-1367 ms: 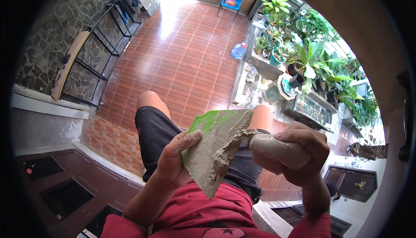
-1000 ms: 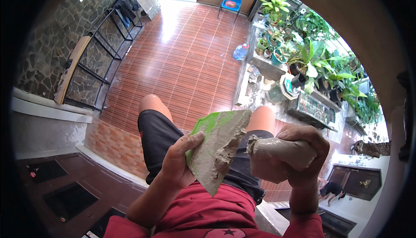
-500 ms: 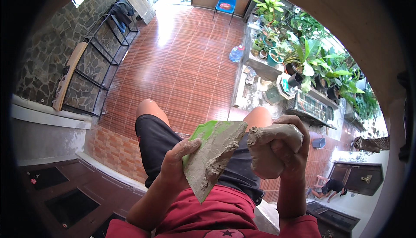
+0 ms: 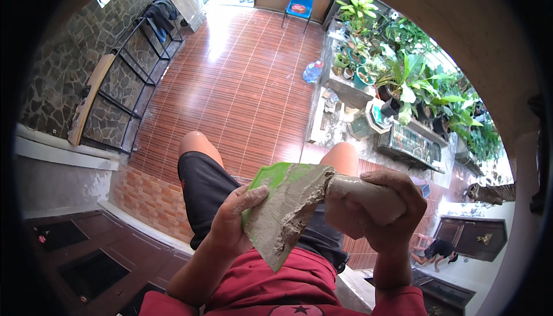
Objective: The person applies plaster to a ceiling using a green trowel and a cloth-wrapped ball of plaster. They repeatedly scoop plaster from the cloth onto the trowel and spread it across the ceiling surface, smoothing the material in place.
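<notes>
My left hand (image 4: pixel 235 218) grips the left edge of a flat green board (image 4: pixel 264 176), thumb on top. Wet grey-brown clay (image 4: pixel 282 204) is smeared over most of the board, with a rough ridge along its right side. My right hand (image 4: pixel 403 206) is wrapped round a smooth, rounded piece coated in the same clay (image 4: pixel 363 192); what lies under the coating cannot be seen. The narrow left end of that piece meets the clay at the board's upper right corner. Both hands are smeared with clay and held above my lap.
Red striped tiles (image 4: pixel 230 86) cover the floor ahead. A blue chair (image 4: pixel 299 6) stands far off, and a clear blue water jug (image 4: pixel 313 72) lies before potted plants (image 4: pixel 409 80). A wire cage (image 4: pixel 412 146) is at right, a black metal frame (image 4: pixel 129 86) at left. Another person (image 4: pixel 440 250) is at far right.
My right hand has turned and shifted slightly right and down, with the clay-coated piece tilting. Its end now touches the clay on the board's corner, where a gap showed before.
</notes>
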Available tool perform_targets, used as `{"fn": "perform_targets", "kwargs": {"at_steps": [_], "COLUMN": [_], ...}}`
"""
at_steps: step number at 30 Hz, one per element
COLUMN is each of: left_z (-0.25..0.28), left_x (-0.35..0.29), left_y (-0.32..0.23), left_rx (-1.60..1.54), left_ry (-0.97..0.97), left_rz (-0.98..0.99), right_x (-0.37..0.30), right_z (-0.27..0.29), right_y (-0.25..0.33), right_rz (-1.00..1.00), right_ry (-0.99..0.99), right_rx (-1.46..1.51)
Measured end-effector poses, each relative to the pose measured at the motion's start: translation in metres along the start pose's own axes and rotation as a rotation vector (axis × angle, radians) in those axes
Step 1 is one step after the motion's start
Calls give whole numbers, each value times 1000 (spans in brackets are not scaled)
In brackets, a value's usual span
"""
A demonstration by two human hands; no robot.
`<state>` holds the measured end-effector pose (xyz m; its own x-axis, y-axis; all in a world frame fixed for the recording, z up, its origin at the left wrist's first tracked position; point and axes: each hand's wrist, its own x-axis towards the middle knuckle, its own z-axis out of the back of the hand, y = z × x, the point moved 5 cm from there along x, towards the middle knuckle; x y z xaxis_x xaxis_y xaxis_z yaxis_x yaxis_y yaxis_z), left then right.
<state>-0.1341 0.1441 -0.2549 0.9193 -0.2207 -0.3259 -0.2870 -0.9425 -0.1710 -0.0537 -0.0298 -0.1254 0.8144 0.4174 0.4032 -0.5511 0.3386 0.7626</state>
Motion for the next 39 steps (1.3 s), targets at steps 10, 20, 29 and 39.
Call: {"fn": "perform_targets", "kwargs": {"at_steps": [10,20,29,39], "left_z": [1,-7,-7,-21], "left_x": [-2,-3,-4,-25], "left_y": [-1,-5,-8,-58], "left_rx": [-39,-158,-298,-434], "left_ry": [42,189,305,399], "left_rz": [0,5,13,-351], "right_x": [24,35,16,-25], "right_z": [-1,2,-3,-128], "right_y": [24,28,-15,-132], "right_rz": [220,171,-248,-732], "right_ry": [156,333,100,-37], "right_rx": [-189,-231,496,1099]}}
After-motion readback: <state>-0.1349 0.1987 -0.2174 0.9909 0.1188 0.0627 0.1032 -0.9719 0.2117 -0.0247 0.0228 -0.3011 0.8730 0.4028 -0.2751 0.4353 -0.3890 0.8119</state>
